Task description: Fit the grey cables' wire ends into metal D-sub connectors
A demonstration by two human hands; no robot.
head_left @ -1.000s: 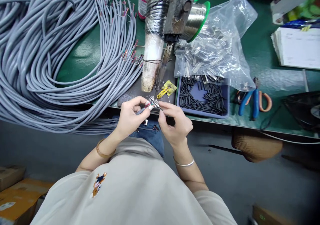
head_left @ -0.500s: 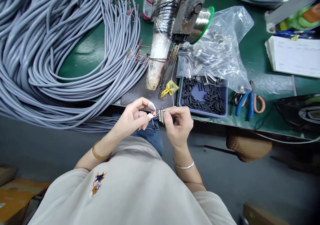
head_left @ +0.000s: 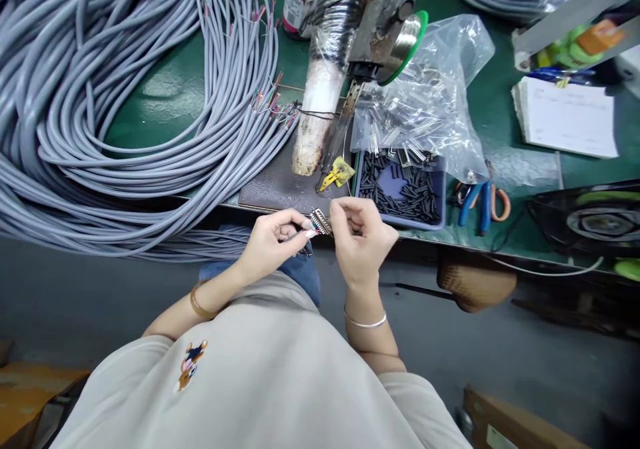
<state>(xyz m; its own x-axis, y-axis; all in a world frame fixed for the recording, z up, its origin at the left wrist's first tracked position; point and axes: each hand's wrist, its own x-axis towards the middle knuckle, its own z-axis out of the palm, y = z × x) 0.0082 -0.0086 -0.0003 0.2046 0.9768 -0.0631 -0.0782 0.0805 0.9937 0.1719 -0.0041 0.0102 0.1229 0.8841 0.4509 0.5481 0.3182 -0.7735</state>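
My left hand [head_left: 275, 241], with white covers on its fingertips, pinches a multi-pin connector [head_left: 321, 222] by its wired side. Small coloured wires run from the connector into these fingers. The connector is tilted, its metal face turned up. Close on its right is my right hand [head_left: 364, 239], thumb and fingers pressed together. A thin strand of solder wire shows at its fingertips; whether these fingers also touch the connector I cannot tell. Just beyond the hands, a soldering iron in a clamp [head_left: 336, 139] points down towards a yellow piece [head_left: 336, 174] on a dark board [head_left: 270, 186].
Bundled grey cables [head_left: 165, 162] fill the left of the bench. A blue tray [head_left: 440, 216] of black sleeves sits right of the iron, under a clear plastic bag [head_left: 430, 102]. A solder reel [head_left: 407, 46], pliers [head_left: 484, 206] and a paper pad [head_left: 570, 116] lie further off.
The connector has turned so its face shows upward, and my left hand now supports it. My right hand has let go its earlier grip and shifted slightly up and right.
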